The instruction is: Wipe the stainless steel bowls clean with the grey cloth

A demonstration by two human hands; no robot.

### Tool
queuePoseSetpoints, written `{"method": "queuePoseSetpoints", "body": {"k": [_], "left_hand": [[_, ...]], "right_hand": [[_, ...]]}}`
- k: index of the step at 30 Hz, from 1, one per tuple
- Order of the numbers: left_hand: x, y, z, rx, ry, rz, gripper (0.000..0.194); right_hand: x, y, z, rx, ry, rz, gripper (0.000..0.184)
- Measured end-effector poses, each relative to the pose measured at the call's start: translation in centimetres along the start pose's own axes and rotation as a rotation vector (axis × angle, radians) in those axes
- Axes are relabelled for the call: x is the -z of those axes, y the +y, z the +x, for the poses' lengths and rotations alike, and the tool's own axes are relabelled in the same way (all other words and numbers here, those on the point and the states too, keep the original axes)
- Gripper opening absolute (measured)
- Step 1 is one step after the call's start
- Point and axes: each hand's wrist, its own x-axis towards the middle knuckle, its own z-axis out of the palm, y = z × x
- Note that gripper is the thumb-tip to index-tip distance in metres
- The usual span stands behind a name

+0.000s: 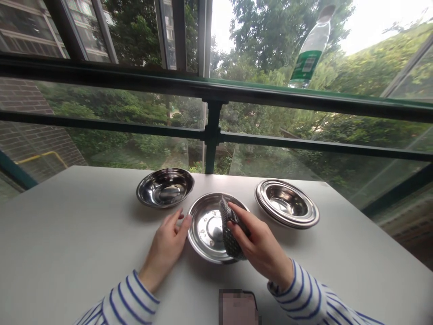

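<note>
A shiny steel bowl (205, 225) stands on the table in front of me, with droplet-like spots on its bottom. My right hand (260, 241) grips a dark grey textured cloth (232, 243) between thumb and fingers. The cloth hangs over the right part of the bowl and hides some of its inside. My left hand (168, 246) is at the bowl's left rim, its fingers slightly curled and apart, holding nothing. The thumb tip meets the rim or lies just beside it; I cannot tell which.
Another steel bowl (165, 192) is at the back left. Several nested steel dishes (313, 212) sit at the right on the white table (84, 225). A partly pixelated phone-like object (238, 309) lies at the front. Behind, a green-labelled bottle (307, 63) stands on the railing (145, 83).
</note>
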Motion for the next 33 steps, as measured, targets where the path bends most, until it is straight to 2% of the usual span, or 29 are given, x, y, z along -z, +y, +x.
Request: {"method": "queuePoseSetpoints", "body": {"k": [2, 4, 6, 9, 11, 15, 18, 20, 23, 27, 30, 33], "left_hand": [[0.6, 0.5, -0.4, -0.074, 0.116, 0.027, 0.053], [1.0, 1.3, -0.9, -0.137, 0.084, -0.082, 0.043], [0.9, 2.7, -1.4, -0.133, -0.111, -0.23, 0.035], [0.0, 5.2, -2.1, -0.114, -0.431, -0.476, 0.037], [-0.8, 6.7, -2.2, -0.075, -0.508, -0.625, 0.038], [-2.0, 8.2, -1.5, 0.054, -0.426, -0.806, 0.033], [-1.7, 8.5, -0.4, 0.14, -0.355, -0.912, 0.031], [-1.3, 8.8, 0.5, 0.195, -0.314, -0.971, 0.03], [-1.1, 9.2, 1.4, 0.22, -0.258, -1.049, 0.032], [-1.8, 9.1, 1.9, 0.218, -0.259, -1.146, 0.033], [-2.5, 8.6, 2.1, 0.203, -0.269, -1.12, 0.032], [-2.9, 8.0, 2.5, 0.171, -0.192, -1.014, 0.035]], "right_hand": [[-0.1, -0.1, 0.0, 0.049, 0.025, -0.052, 0.04], [-0.1, -0.4, 0.0, 0.111, 0.056, -0.111, 0.041], [-0.2, -0.7, -0.1, 0.183, 0.096, -0.173, 0.043], [-0.4, -1.2, -0.3, 0.284, 0.142, -0.257, 0.047], [-0.5, -1.5, -0.3, 0.326, 0.148, -0.296, 0.051], [-0.3, -1.8, -0.2, 0.328, 0.081, -0.291, 0.065], [0.4, -1.6, 0.1, 0.291, 0.037, -0.184, 0.074], [1.0, -1.3, 0.3, 0.211, 0.07, -0.055, 0.072], [1.9, -0.8, 0.8, -0.015, 0.132, 0.201, 0.059], [2.2, -0.7, 1.5, -0.24, 0.057, 0.657, 0.049], [1.9, -1.0, 1.8, -0.293, 0.067, 0.933, 0.051], [1.4, -1.0, 1.7, -0.275, 0.191, 0.998, 0.05]]}}
